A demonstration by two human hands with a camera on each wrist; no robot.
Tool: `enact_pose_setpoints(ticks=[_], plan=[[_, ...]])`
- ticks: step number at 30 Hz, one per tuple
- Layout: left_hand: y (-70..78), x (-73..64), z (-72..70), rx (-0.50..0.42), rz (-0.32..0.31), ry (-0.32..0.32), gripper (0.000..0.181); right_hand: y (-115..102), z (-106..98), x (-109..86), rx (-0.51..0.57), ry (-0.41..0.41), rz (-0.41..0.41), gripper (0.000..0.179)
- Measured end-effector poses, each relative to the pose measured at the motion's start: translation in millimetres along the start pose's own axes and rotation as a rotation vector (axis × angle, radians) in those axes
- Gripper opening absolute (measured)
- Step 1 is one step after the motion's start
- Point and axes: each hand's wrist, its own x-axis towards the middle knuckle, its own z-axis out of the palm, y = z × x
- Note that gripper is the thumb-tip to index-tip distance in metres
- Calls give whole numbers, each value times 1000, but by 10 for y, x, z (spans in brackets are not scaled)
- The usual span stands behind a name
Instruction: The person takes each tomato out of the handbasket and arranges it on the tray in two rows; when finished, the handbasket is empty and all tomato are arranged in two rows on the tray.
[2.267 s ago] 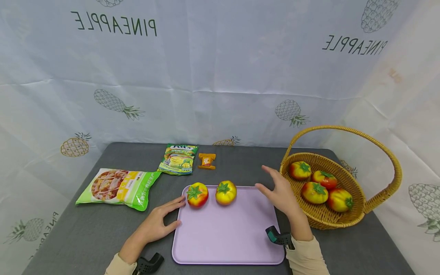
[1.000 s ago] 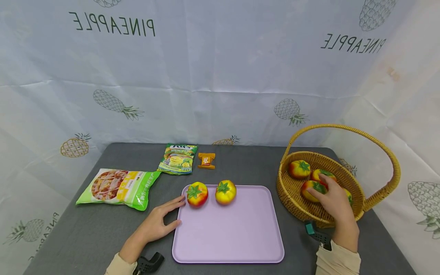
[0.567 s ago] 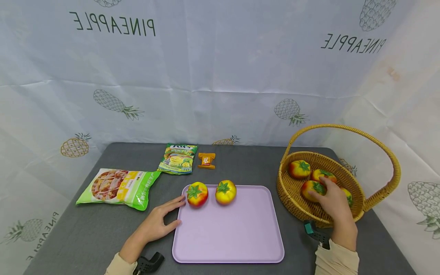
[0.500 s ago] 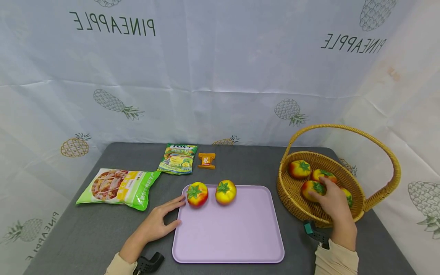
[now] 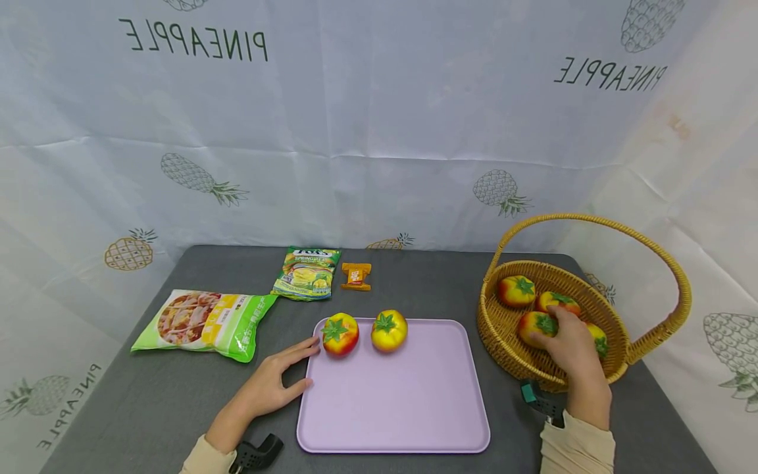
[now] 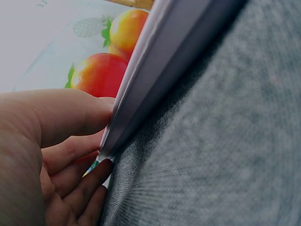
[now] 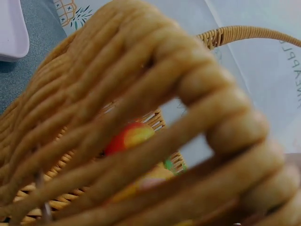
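My left hand rests along the left edge of a lilac tray, thumb and fingertips spread apart and touching its rim; the left wrist view shows the thumb against that edge. Two red-and-yellow fruits with green leafy tops, the left fruit and the right fruit, sit at the tray's back. My right hand reaches into a wicker basket and grips the front-left fruit with thumb and curled fingers. Basket weave mostly hides the fruit in the right wrist view.
Three more such fruits lie in the basket, including one at the back left; a tall handle arches over them. Behind the tray are a green snack bag and a small orange packet. A larger food bag lies left.
My right hand went from above the tray's right side into the basket, took hold of the front-left fruit and lately shifted slightly left with it. The left hand stayed put.
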Motion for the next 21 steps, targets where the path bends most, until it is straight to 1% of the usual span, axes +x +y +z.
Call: enact_pose_setpoints(ticks=[5,13,18,21], plan=[[5,6,-5,-5,-9,-5,52,-10,5,15,-37,0,-29,79],[-3,5,-10,11,6,3,52,-30,15,26,-67,4,-34,81],[0,1,-8,4,-5,-4,52,-64,42,29,-45,-4,-22,81],[2,1,-6,0,-10,-8,52,-82,55,31,-31,-12,-31,80]])
